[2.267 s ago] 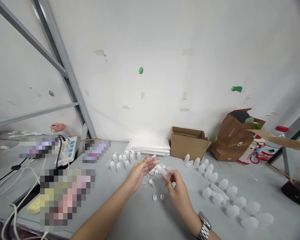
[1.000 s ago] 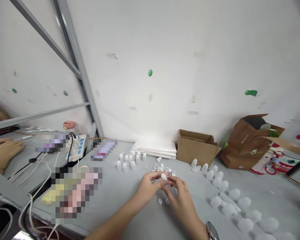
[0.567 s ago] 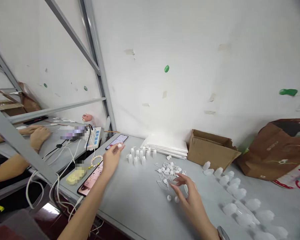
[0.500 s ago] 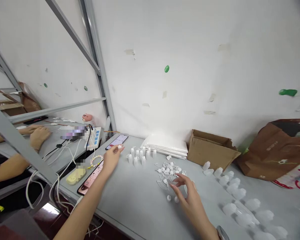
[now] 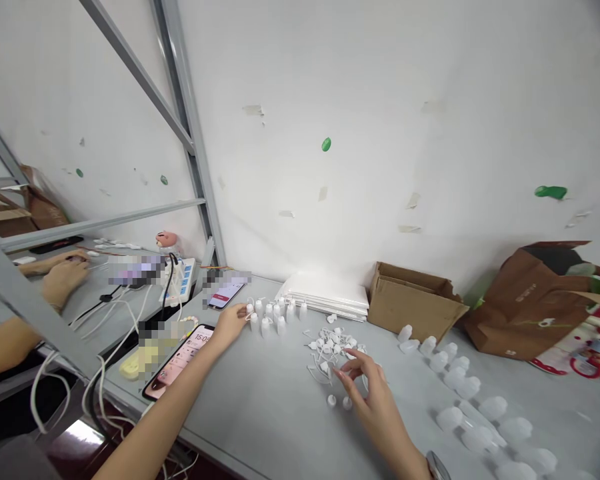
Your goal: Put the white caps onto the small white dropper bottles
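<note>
Right now, seen from our head camera, our left hand [image 5: 229,326] touches a row of small upright white plastic bottles [image 5: 275,315] left of a tangled heap of white plastic caps [image 5: 333,350]; we cannot tell whether it grips anything. Our right hand [image 5: 367,393], fingers loosely open, hovers just beside that heap, near two loose white caps [image 5: 331,400].
</note>
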